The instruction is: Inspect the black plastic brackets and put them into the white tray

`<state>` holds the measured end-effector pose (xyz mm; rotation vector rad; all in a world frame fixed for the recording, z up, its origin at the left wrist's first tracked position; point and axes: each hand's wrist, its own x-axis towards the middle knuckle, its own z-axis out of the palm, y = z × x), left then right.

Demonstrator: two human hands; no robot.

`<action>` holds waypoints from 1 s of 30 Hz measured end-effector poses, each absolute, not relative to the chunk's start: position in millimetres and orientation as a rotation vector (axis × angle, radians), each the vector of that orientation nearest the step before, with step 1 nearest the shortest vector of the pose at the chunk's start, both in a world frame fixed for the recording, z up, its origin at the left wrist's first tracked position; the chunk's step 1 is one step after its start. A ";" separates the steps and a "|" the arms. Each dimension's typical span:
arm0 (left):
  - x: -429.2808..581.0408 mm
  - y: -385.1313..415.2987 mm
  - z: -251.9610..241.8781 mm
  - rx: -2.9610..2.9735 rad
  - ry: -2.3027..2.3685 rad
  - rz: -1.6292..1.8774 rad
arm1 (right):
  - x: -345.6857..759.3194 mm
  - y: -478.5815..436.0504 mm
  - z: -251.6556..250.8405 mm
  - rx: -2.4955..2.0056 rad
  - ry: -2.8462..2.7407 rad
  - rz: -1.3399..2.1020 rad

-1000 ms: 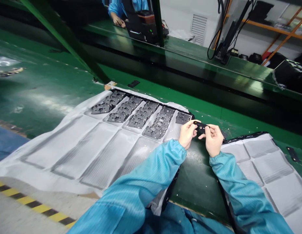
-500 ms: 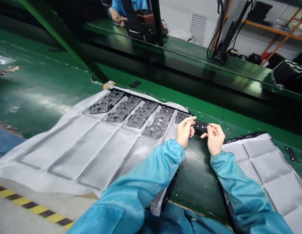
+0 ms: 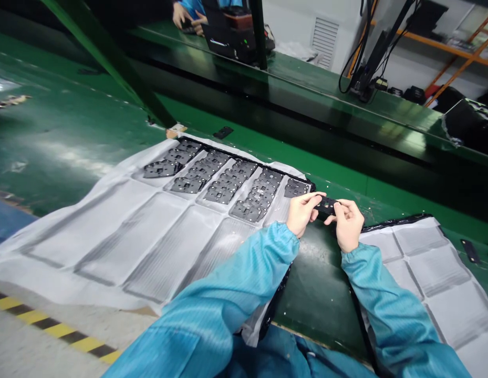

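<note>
My left hand and my right hand pinch a small flat black plastic part between them, just above the green bench. Both wear blue sleeves. To the left lies a tray lined with white foam sheet. Rows of similar black parts fill its far pockets, and the near pockets hold none.
A second white-lined tray lies at the right, with loose black parts beyond it. A green post slants across the bench. Another person's hands work at a black machine on the far bench.
My hands have stayed together on the black part, turning it slightly. The view has shifted a little.
</note>
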<state>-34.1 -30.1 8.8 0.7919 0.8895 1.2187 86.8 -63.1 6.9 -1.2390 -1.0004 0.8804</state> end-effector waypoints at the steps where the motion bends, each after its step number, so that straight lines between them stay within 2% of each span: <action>1: -34.8 -29.8 9.7 0.779 0.892 1.223 | 86.4 -63.4 7.7 -1.238 -1.006 0.878; 12: -38.3 -28.0 10.7 0.658 0.830 1.212 | 87.1 -62.2 9.3 -1.234 -1.040 0.888; 16: -54.9 -16.8 15.0 0.701 0.898 1.301 | 126.6 -48.7 41.7 -1.261 -1.446 1.057; 18: -72.1 -6.3 17.6 0.765 1.018 1.414 | 157.2 -44.0 58.5 -1.337 -1.538 0.948; 21: -99.5 10.6 15.9 1.037 1.321 1.481 | 202.4 -42.3 64.7 -1.552 -1.639 0.603; 24: -118.4 21.3 7.8 1.448 1.590 1.304 | 230.0 -44.5 48.9 -1.803 -1.942 0.437; 30: -130.4 20.2 2.2 2.009 1.808 0.765 | 225.2 -40.8 14.0 -1.947 -2.169 0.481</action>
